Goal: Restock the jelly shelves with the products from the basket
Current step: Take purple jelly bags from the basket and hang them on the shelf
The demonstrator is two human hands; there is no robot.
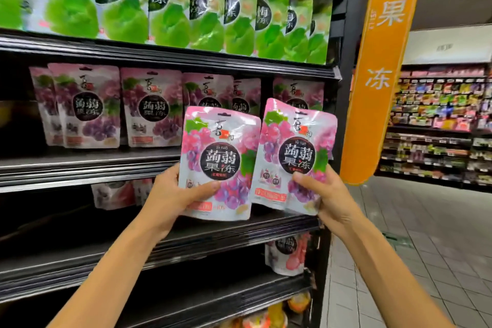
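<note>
The person stands facing the shelf, the level that carries a row of purple grape jelly pouches standing upright and facing out. Both arms are raised toward the right end of that shelf, and each hand has one pouch of the same kind.

The left hand grips the left pouch at its lower left corner, thumb across the front and fingers curled behind. The right hand pinches the right pouch near its lower right corner in the same way, thumb on the printed face. The two pouches are held upright, side by side, their inner edges touching or nearly so. They hang in front of the shelf's lip, not resting on it, and cover part of the standing pouches behind them.

One level above the shelf is a tight row of green pouches. On levels below the shelf, near its right end, a red-and-white pouch stands alone. Just right of the shelf's end post hangs an orange sign with white characters, and well beyond it run more stocked aisles.
</note>
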